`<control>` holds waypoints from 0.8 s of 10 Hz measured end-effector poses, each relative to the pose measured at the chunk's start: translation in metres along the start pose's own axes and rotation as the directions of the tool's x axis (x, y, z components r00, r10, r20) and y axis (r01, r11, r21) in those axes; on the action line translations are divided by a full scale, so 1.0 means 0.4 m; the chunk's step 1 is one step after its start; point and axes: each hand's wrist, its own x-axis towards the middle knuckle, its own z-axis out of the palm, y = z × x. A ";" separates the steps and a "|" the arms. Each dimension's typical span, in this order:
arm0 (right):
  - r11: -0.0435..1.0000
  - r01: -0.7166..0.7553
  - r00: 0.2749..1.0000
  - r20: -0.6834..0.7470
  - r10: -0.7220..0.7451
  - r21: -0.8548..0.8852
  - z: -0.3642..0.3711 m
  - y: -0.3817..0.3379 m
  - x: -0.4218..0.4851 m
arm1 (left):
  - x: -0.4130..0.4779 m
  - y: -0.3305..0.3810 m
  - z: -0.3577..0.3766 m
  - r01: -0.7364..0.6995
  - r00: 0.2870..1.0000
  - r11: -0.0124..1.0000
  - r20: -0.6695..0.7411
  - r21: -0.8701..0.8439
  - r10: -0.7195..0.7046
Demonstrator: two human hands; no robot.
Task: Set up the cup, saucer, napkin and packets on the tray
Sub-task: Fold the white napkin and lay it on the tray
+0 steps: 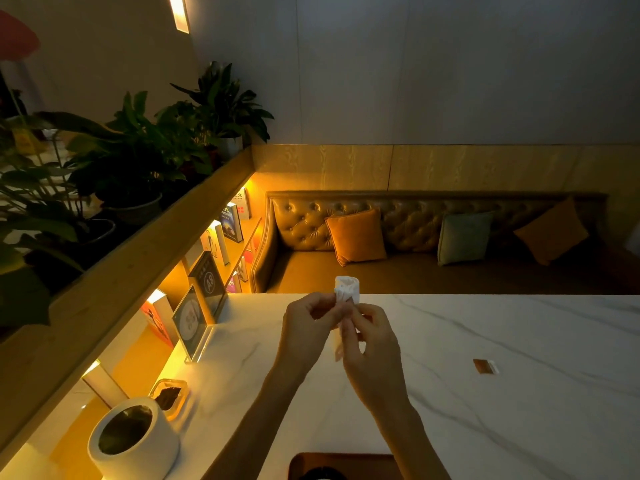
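Both hands are raised above the white marble table, pinching a rolled white napkin between them. My left hand grips its left side, and my right hand grips its lower part. The napkin's rolled top sticks up above my fingers. A small brown and white packet lies flat on the table to the right of my hands. At the bottom edge a brown wooden tray shows in part, with a dark round thing on it, too cut off to identify.
A white cylindrical container with a dark inside stands at the near left. Beside it is a small clear dish holding dark pieces. Acrylic sign holders stand at the table's left edge. A tufted bench with cushions lies beyond the far edge.
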 end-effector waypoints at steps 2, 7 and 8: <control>0.991 -0.054 0.964 0.267 0.020 0.120 -0.073 0.027 0.031 | 0.005 0.019 -0.053 0.027 0.990 0.999 0.137 0.040 -0.033; 0.560 -0.626 0.764 0.569 0.303 0.543 -0.090 0.178 0.071 | -0.010 -0.019 -0.076 0.380 0.910 0.842 0.317 -0.383 -0.267; 0.590 -0.589 0.799 0.505 0.326 0.552 -0.086 0.174 0.069 | -0.024 -0.026 -0.066 0.388 0.910 0.887 0.254 -0.250 -0.327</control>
